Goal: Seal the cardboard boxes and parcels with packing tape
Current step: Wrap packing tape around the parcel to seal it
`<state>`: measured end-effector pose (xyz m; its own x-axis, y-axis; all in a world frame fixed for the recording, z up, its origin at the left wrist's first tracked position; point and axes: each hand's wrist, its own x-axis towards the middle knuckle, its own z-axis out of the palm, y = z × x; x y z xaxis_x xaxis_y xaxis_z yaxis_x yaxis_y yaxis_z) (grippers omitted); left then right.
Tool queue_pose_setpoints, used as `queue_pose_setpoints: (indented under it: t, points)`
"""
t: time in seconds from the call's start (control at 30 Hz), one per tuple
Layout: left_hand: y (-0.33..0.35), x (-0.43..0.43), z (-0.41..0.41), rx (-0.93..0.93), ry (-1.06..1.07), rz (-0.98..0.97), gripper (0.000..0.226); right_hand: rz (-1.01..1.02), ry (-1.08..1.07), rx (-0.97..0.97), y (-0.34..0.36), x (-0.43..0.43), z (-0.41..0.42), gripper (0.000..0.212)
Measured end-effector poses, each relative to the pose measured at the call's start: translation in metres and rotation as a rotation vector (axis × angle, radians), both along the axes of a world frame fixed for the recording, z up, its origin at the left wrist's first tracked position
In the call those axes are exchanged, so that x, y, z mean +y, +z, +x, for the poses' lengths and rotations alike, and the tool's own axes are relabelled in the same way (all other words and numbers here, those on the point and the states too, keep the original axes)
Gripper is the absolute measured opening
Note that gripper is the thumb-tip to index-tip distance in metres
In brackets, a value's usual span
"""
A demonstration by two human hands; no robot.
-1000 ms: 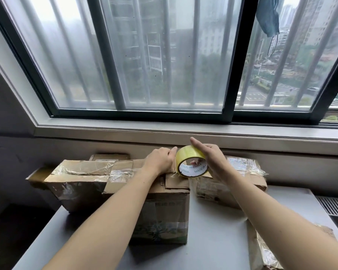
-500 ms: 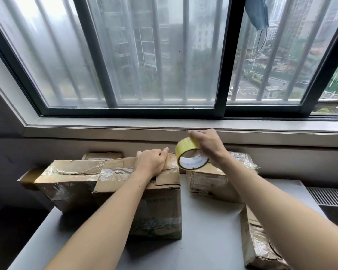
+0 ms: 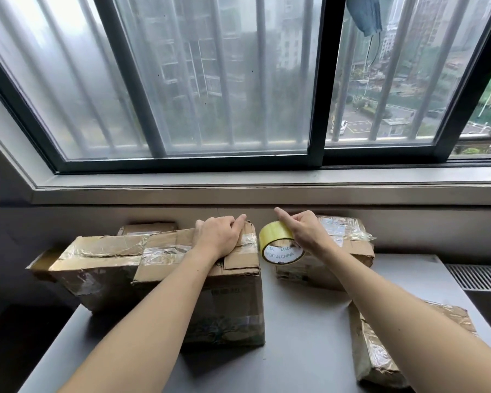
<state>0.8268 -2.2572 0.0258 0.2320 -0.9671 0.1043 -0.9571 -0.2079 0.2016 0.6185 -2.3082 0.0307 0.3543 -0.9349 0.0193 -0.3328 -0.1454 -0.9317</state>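
The left hand [image 3: 220, 235] lay palm down on the far top edge of the middle cardboard box [image 3: 210, 282], holding nothing, while the right hand [image 3: 305, 232] grasped the yellow tape roll [image 3: 279, 246] in the air just beside this box, above the grey table [image 3: 304, 321].

Soft, overcast daylight entered through the window [image 3: 238, 80] at twelve o'clock, leaving the wall beneath it dim. Faint shadows fell toward six o'clock on the table [image 3: 304, 321]. Wide-angle distortion bent the frame edges; old tape glinted mildly; focus stayed sharp.
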Motion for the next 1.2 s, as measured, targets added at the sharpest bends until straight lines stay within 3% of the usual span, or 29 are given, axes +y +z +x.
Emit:
queue_pose_setpoints:
  t: [0.23, 0.4, 0.5, 0.63, 0.8, 1.03, 1.2]
  points:
    - [0.017, -0.008, -0.032, 0.146, -0.167, 0.088, 0.044, 0.051, 0.057, -0.004, -0.001, 0.001, -0.001, 0.061]
    - [0.026, -0.008, -0.038, 0.133, -0.252, 0.236, 0.091, 0.07, 0.049, -0.042, -0.006, 0.0, -0.005, 0.06]
    - [0.027, -0.009, -0.035, 0.128, -0.234, 0.24, 0.105, 0.053, 0.019, -0.027, -0.002, -0.001, -0.004, 0.059]
    - [0.02, -0.011, -0.04, 0.026, -0.2, 0.205, 0.075, -0.025, -0.005, 0.19, -0.003, -0.004, -0.009, 0.067]
    - [0.023, -0.016, -0.041, -0.055, -0.216, 0.271, 0.056, -0.008, 0.023, 0.27, -0.022, 0.002, -0.004, 0.063]
    - [0.032, -0.017, -0.044, -0.122, -0.273, 0.391, 0.048, 0.002, 0.057, 0.228, -0.034, 0.002, -0.013, 0.054]
    - [0.044, -0.024, -0.067, -0.129, -0.341, 0.328, 0.048, -0.021, -0.06, 0.178, -0.039, 0.004, -0.036, 0.038]
